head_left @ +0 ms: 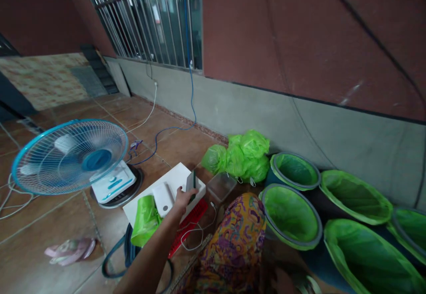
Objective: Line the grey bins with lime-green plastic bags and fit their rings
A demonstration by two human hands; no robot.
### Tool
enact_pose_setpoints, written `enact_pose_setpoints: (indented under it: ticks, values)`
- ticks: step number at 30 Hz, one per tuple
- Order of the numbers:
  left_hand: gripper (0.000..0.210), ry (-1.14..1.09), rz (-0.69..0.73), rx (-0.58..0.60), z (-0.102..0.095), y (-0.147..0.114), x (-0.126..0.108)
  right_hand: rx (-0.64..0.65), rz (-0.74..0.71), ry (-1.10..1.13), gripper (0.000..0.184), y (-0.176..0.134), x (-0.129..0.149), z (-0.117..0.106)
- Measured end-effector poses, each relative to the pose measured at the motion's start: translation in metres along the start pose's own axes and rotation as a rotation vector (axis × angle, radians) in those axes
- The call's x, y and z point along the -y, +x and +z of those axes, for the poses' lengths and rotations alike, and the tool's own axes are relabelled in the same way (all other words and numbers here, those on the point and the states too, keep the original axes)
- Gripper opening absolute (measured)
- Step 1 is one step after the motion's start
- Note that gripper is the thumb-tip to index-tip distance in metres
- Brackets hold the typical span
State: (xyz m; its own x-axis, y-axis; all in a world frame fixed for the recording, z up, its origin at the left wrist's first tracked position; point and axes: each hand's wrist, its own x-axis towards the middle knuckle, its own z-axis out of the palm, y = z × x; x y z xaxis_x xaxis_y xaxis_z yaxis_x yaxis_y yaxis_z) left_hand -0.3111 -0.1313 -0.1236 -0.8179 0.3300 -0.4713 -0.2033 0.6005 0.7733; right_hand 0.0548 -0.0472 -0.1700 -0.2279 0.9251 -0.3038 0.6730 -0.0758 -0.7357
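My left hand (183,200) reaches over a white box (179,172), its fingers closed around a thin flat phone (191,182) standing on edge above the box's right end. Just left of the hand, a white rectangular device (163,199) with a round dark spot lies on the same box. A roll of green plastic bags (145,218) leans at the box's near left side, close to my forearm. Low in the picture, my right hand (281,280) is dark and blurred beside my patterned clothing; its fingers cannot be made out.
A blue fan (69,156) stands left of the box. Several bins with green liners (293,214) fill the right. Green bags (241,156) and a clear plastic container (221,186) sit by the wall. Pink slippers (71,250), a red basket (196,214) and cables lie on the floor.
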Motion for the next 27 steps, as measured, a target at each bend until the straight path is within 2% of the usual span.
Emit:
enact_pose_setpoints:
  ticks: [1,3,5,7,9,11,13,15,17,19,22,24,25,27]
  values:
    - [0.104,-0.118,0.02,0.061,-0.001,-0.009,-0.003,0.0,0.024,0.021,0.019,0.005,-0.003,-0.004]
    - [0.108,-0.235,0.119,0.173,0.001,-0.034,-0.008,-0.002,0.085,0.156,0.032,0.012,0.002,-0.011]
    - [0.107,-0.238,0.26,0.261,0.008,-0.066,-0.013,-0.011,0.134,0.44,0.05,0.014,0.024,-0.019]
    - [0.105,-0.19,0.427,0.303,0.02,-0.099,-0.017,-0.019,0.082,0.7,0.058,0.009,0.061,-0.025]
    - [0.102,-0.134,0.625,0.316,0.034,-0.128,-0.019,0.162,0.017,1.014,0.059,-0.001,0.102,-0.028]
    - [0.098,-0.06,0.818,0.335,0.049,-0.151,-0.017,0.321,0.042,1.274,0.058,-0.01,0.132,-0.029]
    - [0.094,0.008,0.943,0.352,0.062,-0.167,-0.012,0.412,0.068,1.464,0.058,-0.017,0.145,-0.029]
    - [0.092,0.033,0.965,0.385,0.069,-0.176,-0.006,0.438,0.106,1.594,0.058,-0.021,0.141,-0.03]
    - [0.098,-0.02,0.895,0.493,0.07,-0.18,-0.002,0.43,0.145,1.663,0.057,-0.025,0.129,-0.033]
    - [0.105,-0.146,0.724,0.684,0.066,-0.181,-0.004,0.429,0.179,1.675,0.058,-0.027,0.118,-0.039]
    - [0.089,-0.385,0.234,1.007,0.061,-0.178,-0.016,0.47,0.217,1.645,0.061,-0.028,0.113,-0.047]
    - [0.075,-0.475,-0.111,1.172,0.06,-0.173,-0.023,0.51,0.22,1.619,0.063,-0.027,0.116,-0.051]
    - [0.075,-0.488,-0.241,1.242,0.06,-0.171,-0.025,0.529,0.212,1.606,0.063,-0.027,0.118,-0.053]
    - [0.082,-0.477,-0.397,1.375,0.062,-0.168,-0.025,0.556,0.192,1.581,0.063,-0.026,0.124,-0.055]
